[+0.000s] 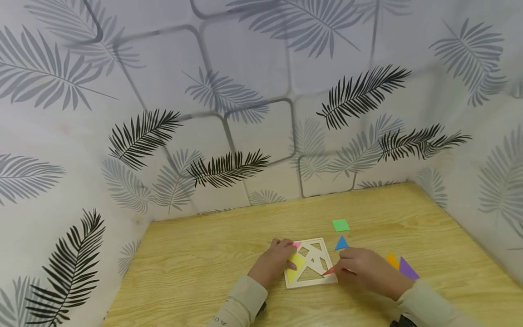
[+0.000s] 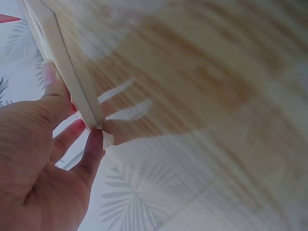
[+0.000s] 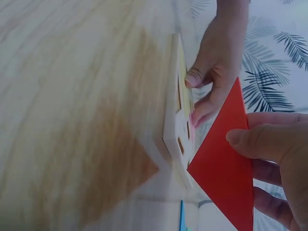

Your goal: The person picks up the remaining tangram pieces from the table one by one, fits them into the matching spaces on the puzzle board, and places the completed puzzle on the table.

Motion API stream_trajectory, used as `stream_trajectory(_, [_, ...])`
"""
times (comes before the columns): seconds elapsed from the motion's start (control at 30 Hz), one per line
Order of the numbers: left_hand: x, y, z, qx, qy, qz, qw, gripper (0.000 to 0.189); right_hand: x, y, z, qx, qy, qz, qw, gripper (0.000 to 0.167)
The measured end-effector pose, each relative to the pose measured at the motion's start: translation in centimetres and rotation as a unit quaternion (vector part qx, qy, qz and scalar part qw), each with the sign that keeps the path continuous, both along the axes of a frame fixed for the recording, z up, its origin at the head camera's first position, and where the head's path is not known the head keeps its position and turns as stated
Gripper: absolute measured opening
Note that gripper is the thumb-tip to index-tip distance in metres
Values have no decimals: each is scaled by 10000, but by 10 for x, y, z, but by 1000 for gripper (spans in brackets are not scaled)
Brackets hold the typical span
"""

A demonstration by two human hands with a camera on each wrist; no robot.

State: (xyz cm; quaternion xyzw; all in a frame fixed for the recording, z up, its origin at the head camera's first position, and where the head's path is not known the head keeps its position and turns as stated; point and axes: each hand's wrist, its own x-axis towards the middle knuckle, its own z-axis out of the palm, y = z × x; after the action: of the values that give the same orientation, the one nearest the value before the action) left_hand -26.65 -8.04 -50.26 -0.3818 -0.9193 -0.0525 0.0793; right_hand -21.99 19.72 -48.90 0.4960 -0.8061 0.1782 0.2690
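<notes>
A pale wooden tangram board [image 1: 312, 284] with cut-out slots lies on the table. My left hand [image 1: 273, 260] grips its left side, the thumb over a yellow piece [image 1: 300, 260] set in the board and the other fingers along the edge. Beside those fingers a pink piece [image 1: 297, 244] shows at the upper left corner. My right hand [image 1: 363, 268] pinches a red triangle [image 3: 224, 159] between thumb and fingers. In the head view the triangle's tip overlaps the large lower slot near the board's right side.
Beyond the board lie a blue triangle [image 1: 342, 243] and a green piece [image 1: 341, 225]. An orange piece [image 1: 393, 260] and a purple triangle [image 1: 407, 269] lie to the right, past my right hand. A leaf-patterned covering [image 1: 261, 136] rises behind and beside the wood-grain table [image 1: 196, 263].
</notes>
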Motion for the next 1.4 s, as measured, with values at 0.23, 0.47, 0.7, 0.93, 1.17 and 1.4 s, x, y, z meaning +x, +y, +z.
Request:
stream_trajectory(0.23, [0, 0, 0, -52, -1, 32, 10000, 35, 2, -12, -6, 278, 62, 146, 9995, 25])
stream_trajectory(0.47, [-2, 1, -4, 2, -126, 67, 9999, 36, 6, -21, -7, 324, -69, 150, 9993, 19])
stream_trajectory(0.7, [-1, 1, -4, 24, -221, 99, 9997, 35, 7, -23, -13, 377, -22, 178, 9991, 12])
stream_trajectory(0.93, [-1, 3, -2, -44, -372, 254, 9990, 37, 10, -22, -17, 332, -351, 198, 9986, 12])
stream_trajectory(1.17, [-2, 2, -3, 113, -413, 259, 9987, 36, 9, -23, -19, 517, -584, 40, 9969, 16])
stream_trajectory(1.4, [-3, 1, -5, 240, -320, 112, 9991, 32, 8, -26, -23, 420, -553, 49, 9976, 17])
